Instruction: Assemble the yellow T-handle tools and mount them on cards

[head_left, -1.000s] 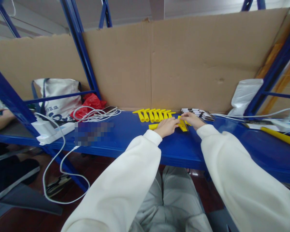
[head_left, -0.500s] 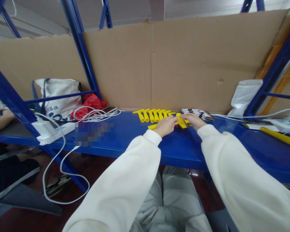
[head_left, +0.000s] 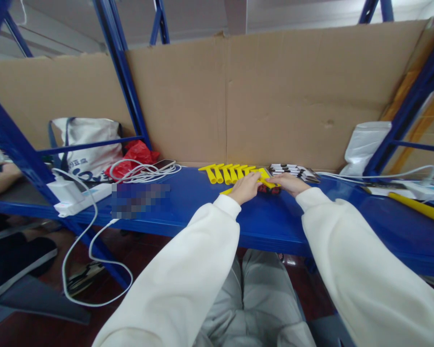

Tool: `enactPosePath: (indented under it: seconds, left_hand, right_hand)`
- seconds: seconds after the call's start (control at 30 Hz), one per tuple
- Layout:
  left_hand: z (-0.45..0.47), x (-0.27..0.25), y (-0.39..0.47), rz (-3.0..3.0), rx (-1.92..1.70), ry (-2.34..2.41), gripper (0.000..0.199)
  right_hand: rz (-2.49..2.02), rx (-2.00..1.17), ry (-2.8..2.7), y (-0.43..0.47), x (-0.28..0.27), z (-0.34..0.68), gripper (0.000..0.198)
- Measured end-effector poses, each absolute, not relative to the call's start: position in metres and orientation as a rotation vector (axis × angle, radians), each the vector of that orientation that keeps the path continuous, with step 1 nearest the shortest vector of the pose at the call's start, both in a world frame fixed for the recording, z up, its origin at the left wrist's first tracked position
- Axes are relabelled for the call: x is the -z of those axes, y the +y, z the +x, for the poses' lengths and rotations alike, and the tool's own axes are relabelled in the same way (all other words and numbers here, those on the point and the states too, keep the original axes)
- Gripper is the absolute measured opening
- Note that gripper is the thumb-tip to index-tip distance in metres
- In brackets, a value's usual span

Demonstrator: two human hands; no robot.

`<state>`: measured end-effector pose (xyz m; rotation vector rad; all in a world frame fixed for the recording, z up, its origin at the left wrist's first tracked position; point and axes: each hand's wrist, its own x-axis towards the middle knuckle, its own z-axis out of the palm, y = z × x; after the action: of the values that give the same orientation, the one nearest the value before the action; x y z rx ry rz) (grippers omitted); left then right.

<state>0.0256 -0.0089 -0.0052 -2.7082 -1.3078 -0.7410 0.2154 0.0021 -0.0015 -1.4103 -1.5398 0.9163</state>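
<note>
Between my two hands is a yellow T-shaped scraper [head_left: 269, 183], its wide end partly covered by fingers. My left hand [head_left: 246, 187] closes on its left side, and my right hand [head_left: 290, 184] grips it from the right. Just below the scraper shows a small red and black object [head_left: 274, 190], too small to make out. Beyond my left hand, several like yellow scrapers [head_left: 220, 174] lie in a row. Another yellow piece sticks out from under my left wrist. Flat black-and-white packets [head_left: 292, 170] lie behind my right hand.
The blue shelf top [head_left: 191, 207] is backed by a cardboard panel [head_left: 275, 96]. To the left are a power strip [head_left: 88, 200], coiled white cable [head_left: 141, 173], red plastic bag [head_left: 141, 152] and cloth bag [head_left: 90, 142]. A yellow bar [head_left: 419, 207] lies right. Another person's hand shows far left.
The scraper between my hands has tilted from steeply slanted to flatter. My fingers have shifted slightly apart around it, and the red and black object below now shows.
</note>
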Motion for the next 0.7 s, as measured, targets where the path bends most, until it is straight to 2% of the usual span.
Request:
enactPosePath:
  seconds: [0.2, 0.57, 0.7]
  left_hand:
    - [0.0296, 0.0094, -0.0074, -2.680, 0.737, -1.342, 0.047]
    - [0.0300, 0.0116, -0.0059, -2.622, 0.522, -1.286, 0.048]
    - [0.0306, 0.0082, -0.0096, -2.609, 0.527, -1.312, 0.049]
  right_hand:
    - [-1.424, -0.832, -1.605, 0.0044, 0.0030, 0.2152, 0.028]
    - [-1.447, -0.829, -1.577, 0.0056, 0.0073, 0.2094, 0.030]
    - [-1.381, -0.782, -1.571, 0.0054, 0.0030, 0.2098, 0.037]
